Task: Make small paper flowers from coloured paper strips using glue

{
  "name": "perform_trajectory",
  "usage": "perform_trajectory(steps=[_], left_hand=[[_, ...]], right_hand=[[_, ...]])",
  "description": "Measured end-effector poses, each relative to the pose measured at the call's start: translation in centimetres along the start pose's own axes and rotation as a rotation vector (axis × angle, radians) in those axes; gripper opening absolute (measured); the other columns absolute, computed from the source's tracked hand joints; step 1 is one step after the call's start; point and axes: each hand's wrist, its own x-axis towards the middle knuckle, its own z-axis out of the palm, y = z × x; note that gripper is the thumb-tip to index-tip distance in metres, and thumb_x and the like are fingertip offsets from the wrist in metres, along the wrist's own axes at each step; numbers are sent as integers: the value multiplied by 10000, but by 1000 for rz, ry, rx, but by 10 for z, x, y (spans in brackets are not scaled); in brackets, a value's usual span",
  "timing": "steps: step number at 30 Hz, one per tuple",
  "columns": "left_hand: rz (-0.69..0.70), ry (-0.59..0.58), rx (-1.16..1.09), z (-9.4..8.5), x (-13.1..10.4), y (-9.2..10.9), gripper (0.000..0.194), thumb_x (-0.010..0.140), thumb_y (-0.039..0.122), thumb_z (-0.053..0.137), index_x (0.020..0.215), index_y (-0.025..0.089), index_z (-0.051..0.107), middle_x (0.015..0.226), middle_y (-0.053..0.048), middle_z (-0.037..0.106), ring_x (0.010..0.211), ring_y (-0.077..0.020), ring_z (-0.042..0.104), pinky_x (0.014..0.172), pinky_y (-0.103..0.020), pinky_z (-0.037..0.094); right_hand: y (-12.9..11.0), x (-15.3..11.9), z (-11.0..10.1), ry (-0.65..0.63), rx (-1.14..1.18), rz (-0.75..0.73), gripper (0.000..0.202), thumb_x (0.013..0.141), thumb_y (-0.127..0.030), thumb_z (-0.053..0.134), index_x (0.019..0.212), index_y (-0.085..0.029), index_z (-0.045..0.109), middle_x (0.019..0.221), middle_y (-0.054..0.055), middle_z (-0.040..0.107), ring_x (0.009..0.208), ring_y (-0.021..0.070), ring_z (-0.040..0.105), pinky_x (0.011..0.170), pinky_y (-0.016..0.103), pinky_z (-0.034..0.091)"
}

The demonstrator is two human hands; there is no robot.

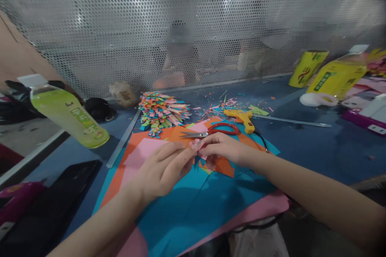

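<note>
My left hand (pixel 169 167) and my right hand (pixel 224 148) meet over a stack of coloured paper. Between their fingertips they pinch a small pink paper piece (pixel 197 145) with a shiny spot on it. Blue paper (pixel 187 213) lies below, along with orange and pink sheets. Just beyond my fingers rest scissors (pixel 221 129) with red handles, blades pointing left. A yellow hot glue gun (pixel 241 118) lies behind them to the right. Further back to the left sits a bundle of multicoloured folded paper strips (pixel 161 112).
On the left, a green drink bottle (pixel 70 114) leans near a clear glue stick (pixel 123 140) and a dark flat device (pixel 60 200). Yellow bottle (pixel 337 72) and yellow roll (pixel 308 68) stand at right. Paper scraps litter the back, before a perforated metal panel (pixel 187 16).
</note>
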Motion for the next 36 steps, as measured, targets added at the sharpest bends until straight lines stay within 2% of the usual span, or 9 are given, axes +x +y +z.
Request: perform_trajectory(steps=[4, 9, 12, 15, 17, 23, 30, 33, 36], left_hand=[[-66, -17, -43, -2, 4, 2, 440, 718, 122, 599, 1135, 154, 462, 822, -41, 669, 765, -137, 605, 694, -251, 510], [-239, -46, -73, -8, 17, 8, 228, 711, 63, 542, 898, 192, 561, 691, 8, 648, 646, -108, 601, 629, -214, 504], [-284, -38, -99, -9, 22, 8, 349, 712, 58, 534, 1031, 199, 518, 686, 22, 654, 668, -120, 609, 655, -231, 509], [-254, 18, -138, -8, 19, 5, 622, 706, 65, 569, 1263, 190, 321, 749, 10, 675, 730, -137, 622, 704, -270, 516], [-248, 35, -153, -6, 16, 3, 722, 697, 74, 593, 1314, 193, 237, 797, -3, 678, 763, -146, 626, 730, -293, 518], [-310, -21, -179, -3, 14, 4, 676, 736, 159, 597, 1311, 213, 244, 815, -16, 678, 842, -173, 627, 741, -336, 526], [-152, 5, -113, -1, 12, 2, 664, 716, 81, 604, 1292, 191, 293, 859, -37, 683, 767, -137, 634, 702, -265, 531], [-142, -33, -81, -2, 10, 3, 630, 721, 77, 600, 1277, 179, 322, 873, -50, 682, 775, -135, 632, 712, -243, 524], [-157, -20, -101, -3, 12, 5, 589, 734, 77, 581, 1260, 179, 339, 881, -53, 681, 817, -147, 632, 731, -247, 523]], right_hand=[[-1, 0, 0, 9, 48, 16, 68, 589, -222, 552, 602, -156, 546, 447, -24, 557, 400, 105, 532, 445, 222, 418], [-2, 2, -6, 22, 62, -6, 80, 628, -226, 536, 634, -151, 564, 444, -25, 553, 400, 88, 522, 435, 204, 398], [-2, 3, -9, 5, 28, -31, 126, 653, -271, 554, 615, -151, 551, 466, -21, 569, 424, 87, 540, 430, 196, 391], [-1, 2, -9, -15, 9, -32, 158, 652, -294, 586, 600, -152, 541, 494, -19, 580, 444, 86, 553, 442, 195, 401], [0, 3, -9, -8, -4, -26, 171, 653, -310, 600, 611, -153, 547, 501, -20, 579, 447, 85, 553, 443, 194, 402], [-2, 1, -6, 3, -14, -14, 159, 651, -290, 610, 614, -145, 559, 503, -20, 578, 451, 72, 545, 452, 180, 400], [-6, -2, 0, -7, 34, 12, 257, 595, -368, 677, 647, -138, 573, 552, -9, 612, 434, 68, 531, 485, 206, 432], [-5, -1, 0, 7, 64, 44, 295, 586, -399, 679, 665, -138, 568, 545, -2, 615, 433, 79, 537, 477, 216, 435], [-3, -1, 0, 15, 36, 50, 262, 619, -382, 655, 663, -141, 564, 555, 1, 618, 440, 78, 541, 450, 199, 413]])
